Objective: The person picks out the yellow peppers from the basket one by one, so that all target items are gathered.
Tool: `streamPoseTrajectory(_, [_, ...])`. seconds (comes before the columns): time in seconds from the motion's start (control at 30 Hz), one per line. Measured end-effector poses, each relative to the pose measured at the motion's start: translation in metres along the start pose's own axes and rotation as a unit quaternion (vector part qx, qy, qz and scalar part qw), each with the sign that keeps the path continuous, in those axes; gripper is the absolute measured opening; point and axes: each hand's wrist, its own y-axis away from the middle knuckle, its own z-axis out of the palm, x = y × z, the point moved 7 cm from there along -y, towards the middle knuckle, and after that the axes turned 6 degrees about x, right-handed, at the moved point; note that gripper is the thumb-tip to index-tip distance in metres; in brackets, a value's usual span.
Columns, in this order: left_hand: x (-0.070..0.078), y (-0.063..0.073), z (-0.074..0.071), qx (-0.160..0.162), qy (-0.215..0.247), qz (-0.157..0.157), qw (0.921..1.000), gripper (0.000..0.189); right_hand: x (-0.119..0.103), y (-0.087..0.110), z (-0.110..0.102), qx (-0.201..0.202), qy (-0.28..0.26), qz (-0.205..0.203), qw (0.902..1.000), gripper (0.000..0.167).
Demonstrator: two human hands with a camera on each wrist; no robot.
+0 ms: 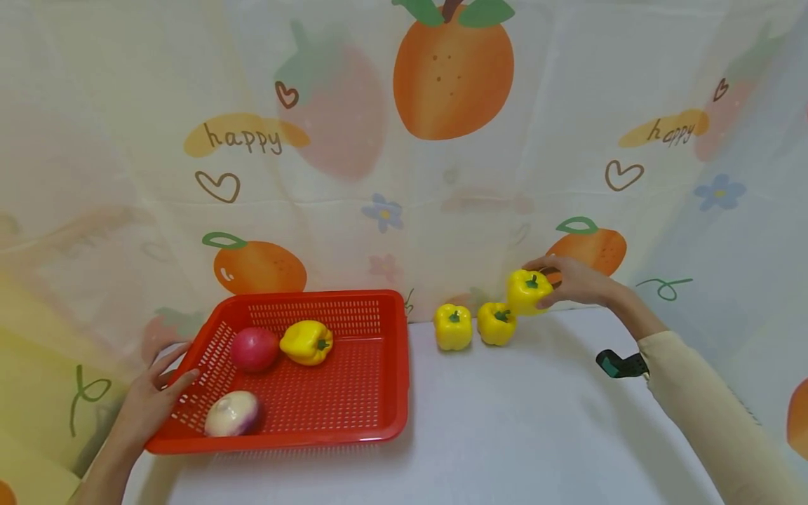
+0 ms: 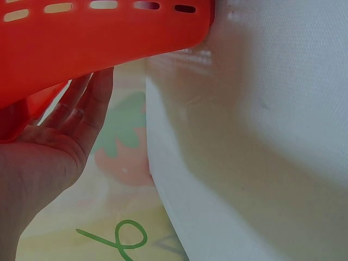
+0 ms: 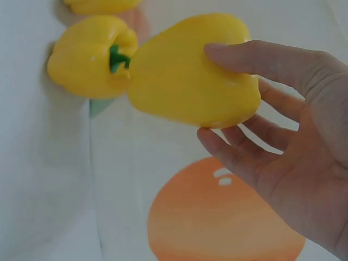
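Right wrist view, upper middle: right hand (image 3: 304, 168) pinches a yellow pepper (image 3: 176, 81), probably light, stiff, slick; hold its broad sides.

Our head view looks forward and down from up high, far enough back to fit both the left hand (image 1: 150, 401) and right hand (image 1: 571, 280), plus the fruit-print backdrop (image 1: 454, 235) behind them. Left wrist view's super close and low, aimed past that hand at the outside of the red plastic basket (image 2: 109, 46); our head view shares both. Right wrist view is tight too, facing the yellow bell pepper (image 3: 187, 76) in that hand, which the head view also catches.
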Motion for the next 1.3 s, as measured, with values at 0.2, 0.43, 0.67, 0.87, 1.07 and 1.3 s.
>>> streamPoseTrajectory(0.2, [0.003, 0.001, 0.000, 0.005, 0.006, 0.024, 0.9997, 0.068, 0.009, 0.002, -0.001, 0.002, 0.006, 0.006, 1.0000, 0.066])
streamPoseTrajectory(0.43, [0.002, 0.002, 0.001, 0.006, 0.012, 0.018, 0.9997, 0.069, 0.022, 0.002, 0.002, 0.000, 0.011, 0.012, 0.9999, 0.064])
streamPoseTrajectory(0.67, [0.003, 0.003, 0.000, 0.008, 0.014, 0.022, 0.9996, 0.069, 0.034, 0.001, 0.011, -0.012, 0.016, 0.007, 0.9998, 0.061])
streamPoseTrajectory(0.87, [0.002, 0.002, 0.000, 0.005, 0.011, 0.017, 0.9998, 0.069, 0.041, -0.002, 0.018, -0.024, 0.022, 0.002, 0.9995, 0.060])
streamPoseTrajectory(1.07, [0.002, 0.002, -0.001, 0.009, 0.006, 0.020, 0.9997, 0.069, 0.050, -0.004, 0.028, -0.041, 0.024, 0.024, 0.9986, 0.059])
streamPoseTrajectory(1.3, [0.003, 0.003, 0.000, 0.014, 0.008, 0.027, 0.9995, 0.067, 0.061, -0.004, 0.039, -0.048, 0.029, 0.029, 0.9980, 0.060])
